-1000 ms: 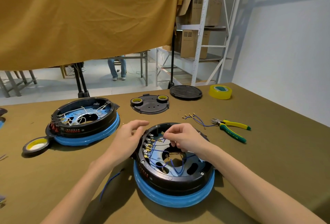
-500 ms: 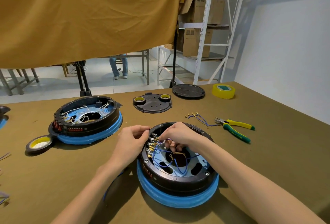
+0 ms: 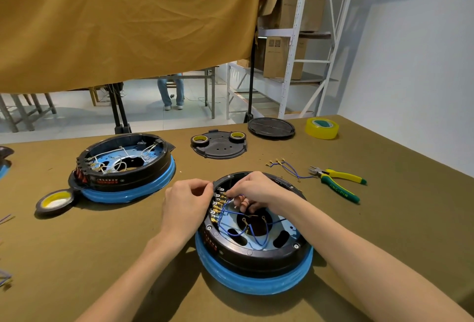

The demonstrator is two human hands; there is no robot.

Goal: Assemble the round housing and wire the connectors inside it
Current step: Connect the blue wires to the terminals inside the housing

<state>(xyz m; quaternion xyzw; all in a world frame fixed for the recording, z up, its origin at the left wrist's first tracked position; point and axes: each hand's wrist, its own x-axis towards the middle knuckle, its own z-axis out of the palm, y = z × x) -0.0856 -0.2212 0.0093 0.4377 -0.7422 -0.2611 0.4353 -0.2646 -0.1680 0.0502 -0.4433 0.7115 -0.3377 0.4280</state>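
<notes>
A round black housing (image 3: 256,252) on a blue base sits in front of me, with blue wires (image 3: 241,230) looped inside and a row of brass terminals (image 3: 216,207) along its left inner wall. My left hand (image 3: 186,206) grips the housing's left rim, thumb and forefinger at the top of the terminal row. My right hand (image 3: 256,189) reaches in from the right and pinches the end of a blue wire at the upper terminals. The fingertips hide the exact contact.
A second housing (image 3: 123,167) with white wires stands to the left, a tape roll (image 3: 55,199) beside it. Behind lie a black cover plate (image 3: 219,146), a round lid (image 3: 271,128) and yellow tape (image 3: 322,128). Spare blue wires (image 3: 287,166) and pliers (image 3: 338,183) lie to the right.
My left hand moved onto the housing's rim and curled its fingers there. My right hand dropped lower toward the terminal row with the blue wire. The camera came closer.
</notes>
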